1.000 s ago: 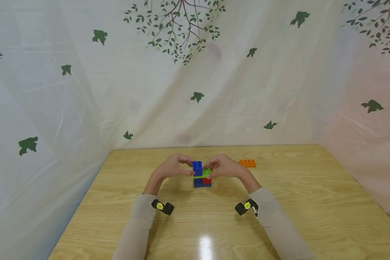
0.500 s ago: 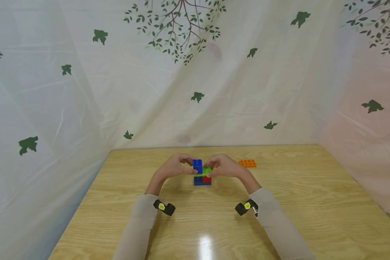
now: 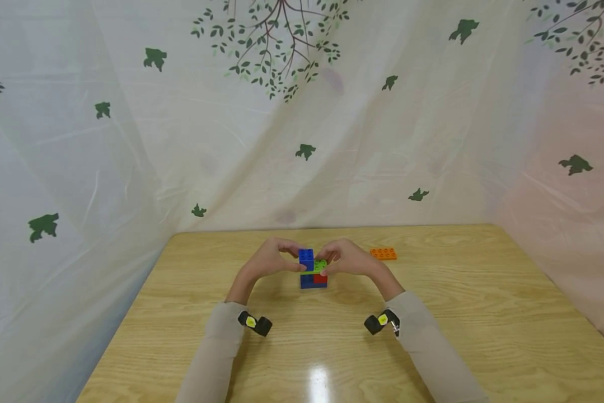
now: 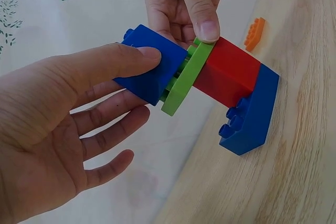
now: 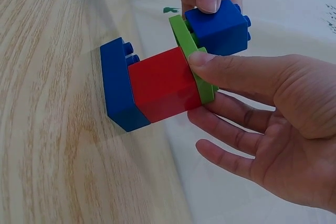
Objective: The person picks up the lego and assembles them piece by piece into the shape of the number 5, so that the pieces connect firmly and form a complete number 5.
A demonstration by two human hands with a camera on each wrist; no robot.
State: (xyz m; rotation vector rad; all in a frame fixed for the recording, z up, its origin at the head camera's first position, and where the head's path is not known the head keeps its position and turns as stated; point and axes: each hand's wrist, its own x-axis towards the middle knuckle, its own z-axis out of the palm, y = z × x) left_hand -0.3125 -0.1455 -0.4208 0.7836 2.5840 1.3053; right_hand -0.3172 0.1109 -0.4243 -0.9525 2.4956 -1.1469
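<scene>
Your left hand (image 3: 268,260) is pinching the upper blue brick (image 5: 220,27), its grip closing from thumb to fingers, while your right hand (image 3: 351,258) is pinching the green plate (image 4: 186,80) at its right end. The relation to judge by, I think, is brick against plate: the brick is sitting over the plate's left half, on your left side of the structure. The plate's long axis is running left to right between your two grips. Below, the red brick (image 5: 165,85) is supporting only the plate's right half, so the left half is overhanging the bare studs of the lower blue brick (image 5: 118,90).

From the head, the upper brick is looking as though it is resting on the plate; both wrist views are showing green studs in the seam, so it does not appear fully seated. Whether the base is touching the bench (image 3: 523,324), you cannot tell. The orange plate (image 3: 384,253) is lying beyond your right hand, showing in the head and left wrist views but not in the right wrist one.
</scene>
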